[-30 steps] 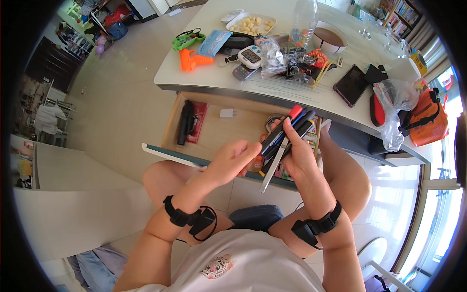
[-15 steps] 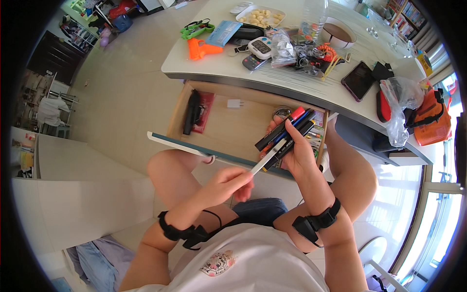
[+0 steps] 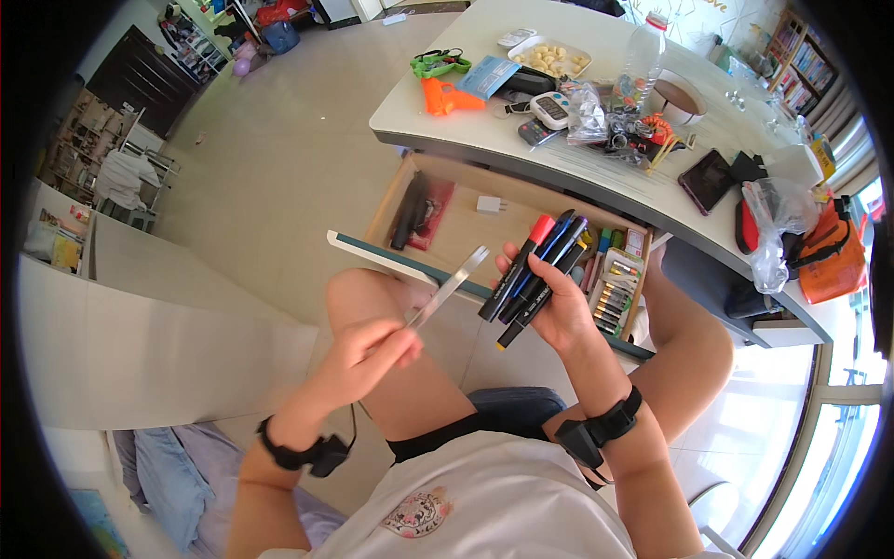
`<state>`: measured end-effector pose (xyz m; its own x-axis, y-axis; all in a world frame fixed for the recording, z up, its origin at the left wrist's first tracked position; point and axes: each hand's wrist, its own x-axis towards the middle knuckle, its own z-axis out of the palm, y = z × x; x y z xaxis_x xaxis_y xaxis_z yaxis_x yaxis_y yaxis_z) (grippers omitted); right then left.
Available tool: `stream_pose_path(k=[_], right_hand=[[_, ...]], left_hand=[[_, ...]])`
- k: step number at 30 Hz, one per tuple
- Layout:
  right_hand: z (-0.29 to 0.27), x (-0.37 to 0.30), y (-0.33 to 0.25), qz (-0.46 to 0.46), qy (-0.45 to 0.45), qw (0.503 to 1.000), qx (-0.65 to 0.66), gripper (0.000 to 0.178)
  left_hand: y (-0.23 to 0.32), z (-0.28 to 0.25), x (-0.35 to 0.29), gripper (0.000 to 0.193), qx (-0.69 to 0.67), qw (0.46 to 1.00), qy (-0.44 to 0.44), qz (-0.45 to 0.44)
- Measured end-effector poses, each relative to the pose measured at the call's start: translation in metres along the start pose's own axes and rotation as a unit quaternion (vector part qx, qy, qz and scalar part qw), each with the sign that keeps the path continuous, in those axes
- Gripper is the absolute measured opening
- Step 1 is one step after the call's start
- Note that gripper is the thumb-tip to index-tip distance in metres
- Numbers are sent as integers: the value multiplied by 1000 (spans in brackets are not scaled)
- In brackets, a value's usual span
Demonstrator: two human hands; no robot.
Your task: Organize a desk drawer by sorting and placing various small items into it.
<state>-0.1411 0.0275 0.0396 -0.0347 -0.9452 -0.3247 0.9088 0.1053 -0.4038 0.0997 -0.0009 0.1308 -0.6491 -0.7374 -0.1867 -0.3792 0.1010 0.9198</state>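
My left hand [image 3: 365, 361] is closed around one end of a slim, silvery, flat tool [image 3: 451, 285]. Its far end is narrow and I cannot make out its exact kind. The tool is held up over the drawer's front edge, apart from the other hand. My right hand [image 3: 564, 312] grips a bundle of several black marker pens [image 3: 534, 275], one with a red cap, others with blue or yellow ends. Beneath both hands an open wooden drawer [image 3: 456, 250] sticks out from the table.
Inside the drawer lie a black long object [image 3: 408, 211], a red packet [image 3: 436, 214], a white plug adapter [image 3: 490, 204] and a case of small tubes [image 3: 615, 296]. The table [image 3: 419, 118] above carries an orange toy gun [image 3: 449, 97], a phone [image 3: 707, 181] and a clear bottle [image 3: 643, 56].
My left hand has drawn the silvery tool away from the marker bundle, toward the left. The markers stay in my right hand. The whole view has shifted, showing more of the drawer's right side.
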Motion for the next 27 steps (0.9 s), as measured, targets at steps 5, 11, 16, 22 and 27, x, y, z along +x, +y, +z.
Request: stream_pose_path(k=[5,11,16,22,27], right_hand=[[3,-23,2,-29,5,999,-16,38],[-3,-39,7,-62,-5,998,-28,40],[-6,-39,20,-78,27,996,-19,40],[-20,-29,27,-58,77,995,-40,36],[-40,-18,21,4,100,994,-36,34]], left_hand=[[-30,57,52,14,182,944,164,220],[-32,92,58,11,170,923,218,267],[-41,95,49,16,252,905,206,273],[-54,97,48,19,273,915,173,243],[-61,96,61,20,235,933,136,236]])
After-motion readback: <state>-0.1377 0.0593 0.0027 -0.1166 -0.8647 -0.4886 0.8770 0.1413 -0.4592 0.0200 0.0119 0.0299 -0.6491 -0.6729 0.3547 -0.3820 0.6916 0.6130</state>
